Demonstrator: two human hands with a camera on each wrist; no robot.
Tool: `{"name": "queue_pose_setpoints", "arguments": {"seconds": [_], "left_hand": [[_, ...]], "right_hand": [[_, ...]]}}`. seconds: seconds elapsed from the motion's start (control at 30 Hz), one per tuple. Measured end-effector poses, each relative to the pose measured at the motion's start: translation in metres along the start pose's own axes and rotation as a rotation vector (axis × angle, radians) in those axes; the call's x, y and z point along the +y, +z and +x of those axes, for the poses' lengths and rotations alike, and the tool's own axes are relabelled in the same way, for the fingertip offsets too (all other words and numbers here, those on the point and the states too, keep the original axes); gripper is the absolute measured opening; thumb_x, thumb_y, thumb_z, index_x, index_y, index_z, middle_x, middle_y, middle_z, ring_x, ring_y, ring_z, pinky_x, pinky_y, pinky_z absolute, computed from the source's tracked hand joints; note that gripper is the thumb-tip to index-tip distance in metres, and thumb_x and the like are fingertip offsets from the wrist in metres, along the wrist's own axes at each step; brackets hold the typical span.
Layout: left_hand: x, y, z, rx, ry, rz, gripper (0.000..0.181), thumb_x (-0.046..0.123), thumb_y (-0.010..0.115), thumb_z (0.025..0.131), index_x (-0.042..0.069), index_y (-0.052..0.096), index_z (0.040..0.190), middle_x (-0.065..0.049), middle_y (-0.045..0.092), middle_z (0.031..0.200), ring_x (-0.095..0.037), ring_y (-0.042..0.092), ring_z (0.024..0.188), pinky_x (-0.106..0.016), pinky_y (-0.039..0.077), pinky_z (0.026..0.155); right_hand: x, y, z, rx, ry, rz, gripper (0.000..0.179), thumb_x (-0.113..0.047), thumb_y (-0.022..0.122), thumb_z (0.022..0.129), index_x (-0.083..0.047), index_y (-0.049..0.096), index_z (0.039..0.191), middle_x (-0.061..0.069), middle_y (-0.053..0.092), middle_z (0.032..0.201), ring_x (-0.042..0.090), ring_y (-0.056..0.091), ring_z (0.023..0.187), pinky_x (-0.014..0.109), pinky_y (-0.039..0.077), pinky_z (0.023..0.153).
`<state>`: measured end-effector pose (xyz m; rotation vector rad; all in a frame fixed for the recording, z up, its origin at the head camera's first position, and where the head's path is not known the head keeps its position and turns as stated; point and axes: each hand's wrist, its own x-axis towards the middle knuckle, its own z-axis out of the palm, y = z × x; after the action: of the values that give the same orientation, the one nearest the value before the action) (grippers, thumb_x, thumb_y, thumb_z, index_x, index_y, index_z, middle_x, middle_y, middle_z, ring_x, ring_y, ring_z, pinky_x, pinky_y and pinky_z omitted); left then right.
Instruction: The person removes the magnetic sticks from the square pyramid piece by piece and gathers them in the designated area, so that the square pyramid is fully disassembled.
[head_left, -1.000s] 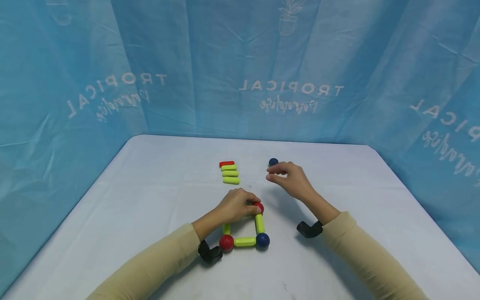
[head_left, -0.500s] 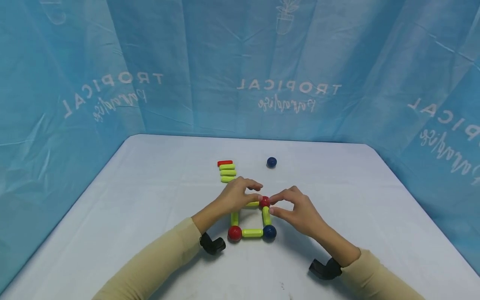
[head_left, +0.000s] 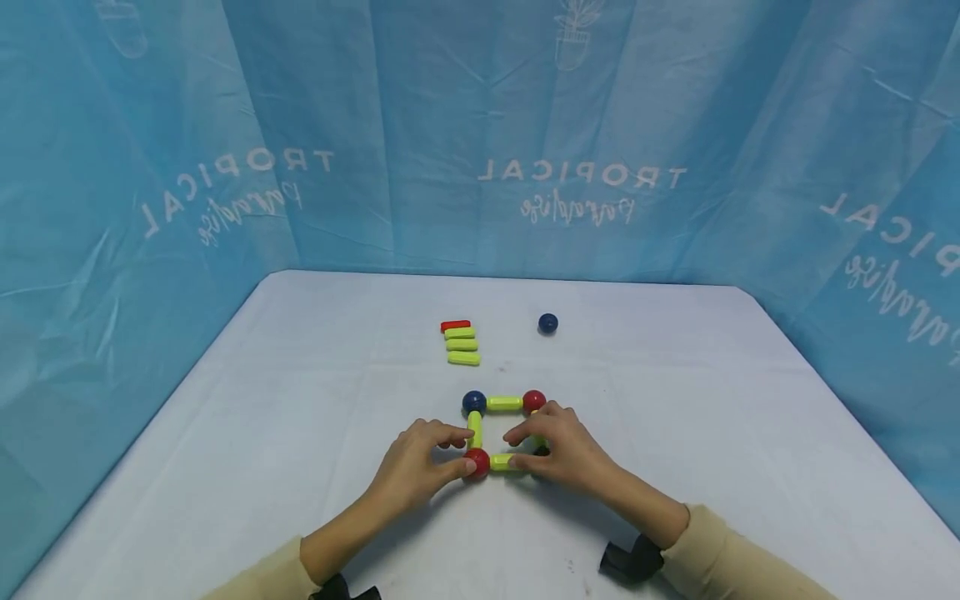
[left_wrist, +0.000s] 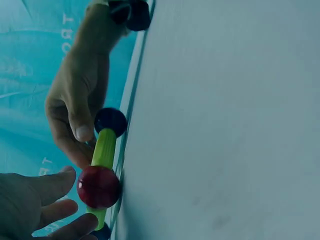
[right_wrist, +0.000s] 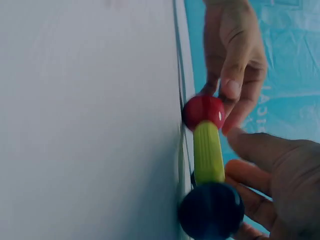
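A square of yellow-green magnetic rods and balls lies on the table. Its far-left corner is a blue ball (head_left: 474,402) and its far-right corner a red ball (head_left: 534,402). The thumb of my left hand (head_left: 411,468) is at the near-left red ball (head_left: 477,463), its fingers loosely bent beside the left rod (head_left: 476,429). Over the near-right corner, my right hand (head_left: 567,448) spreads thumb and forefinger above the front rod (head_left: 502,462). It mostly hides the near-right blue ball in the head view; the right wrist view shows that blue ball (right_wrist: 211,211) in front of its fingers.
Behind the square, several yellow-green rods (head_left: 462,345) lie in a row with a red rod (head_left: 455,326) at the far end. A loose blue ball (head_left: 548,323) sits farther right. A blue printed curtain (head_left: 480,217) hangs around the white table (head_left: 337,333).
The square has shifted right and slightly away. My left hand has gone from the far-right red ball to the near-left one; my right has come from the loose blue ball to the near-right corner.
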<state>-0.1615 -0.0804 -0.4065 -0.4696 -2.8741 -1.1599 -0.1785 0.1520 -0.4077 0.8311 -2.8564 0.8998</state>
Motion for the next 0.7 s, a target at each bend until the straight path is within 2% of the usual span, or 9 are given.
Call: {"name": "queue_pose_setpoints", "arguments": {"seconds": [0.17, 0.3, 0.4, 0.57, 0.7], "left_hand": [[-0.004, 0.005, -0.005, 0.001, -0.009, -0.047, 0.035, 0.026, 0.079, 0.074, 0.019, 0.072, 0.107, 0.006, 0.072, 0.097, -0.01, 0.052, 0.088, -0.024, 0.04, 0.072], [-0.006, 0.008, -0.007, -0.013, -0.005, -0.066, 0.037, 0.03, 0.08, 0.073, 0.023, 0.071, 0.108, 0.007, 0.072, 0.102, -0.011, 0.051, 0.088, -0.025, 0.037, 0.072], [-0.007, 0.011, -0.007, -0.02, 0.002, -0.06, 0.038, 0.033, 0.08, 0.072, 0.025, 0.071, 0.109, 0.008, 0.072, 0.105, -0.011, 0.05, 0.087, -0.026, 0.034, 0.072], [-0.007, 0.015, -0.007, 0.008, 0.027, -0.029, 0.038, 0.032, 0.081, 0.071, 0.025, 0.072, 0.108, 0.008, 0.072, 0.103, -0.009, 0.049, 0.082, -0.025, 0.033, 0.072], [-0.006, 0.019, -0.007, 0.042, 0.077, 0.004, 0.038, 0.029, 0.082, 0.07, 0.024, 0.072, 0.106, 0.009, 0.072, 0.097, -0.008, 0.05, 0.08, -0.023, 0.034, 0.071]], "right_hand": [[0.001, 0.007, -0.002, 0.02, -0.049, -0.035, 0.025, -0.029, 0.079, 0.075, -0.022, 0.074, 0.098, -0.015, 0.068, 0.09, 0.004, 0.047, 0.092, 0.034, 0.032, 0.084], [0.001, 0.011, -0.003, 0.029, -0.051, -0.038, 0.024, -0.03, 0.08, 0.074, -0.023, 0.074, 0.096, -0.015, 0.066, 0.085, 0.002, 0.045, 0.089, 0.036, 0.031, 0.087], [0.001, 0.012, -0.004, 0.037, -0.061, -0.05, 0.023, -0.03, 0.08, 0.074, -0.024, 0.074, 0.096, -0.015, 0.065, 0.083, 0.002, 0.044, 0.089, 0.037, 0.03, 0.088], [0.0, 0.014, -0.004, 0.052, -0.085, -0.079, 0.023, -0.027, 0.08, 0.074, -0.024, 0.074, 0.096, -0.015, 0.066, 0.084, 0.003, 0.045, 0.089, 0.039, 0.032, 0.088], [0.001, 0.015, -0.005, 0.054, -0.079, -0.09, 0.022, -0.027, 0.08, 0.074, -0.023, 0.075, 0.095, -0.014, 0.068, 0.083, 0.003, 0.044, 0.088, 0.04, 0.032, 0.089]]}}
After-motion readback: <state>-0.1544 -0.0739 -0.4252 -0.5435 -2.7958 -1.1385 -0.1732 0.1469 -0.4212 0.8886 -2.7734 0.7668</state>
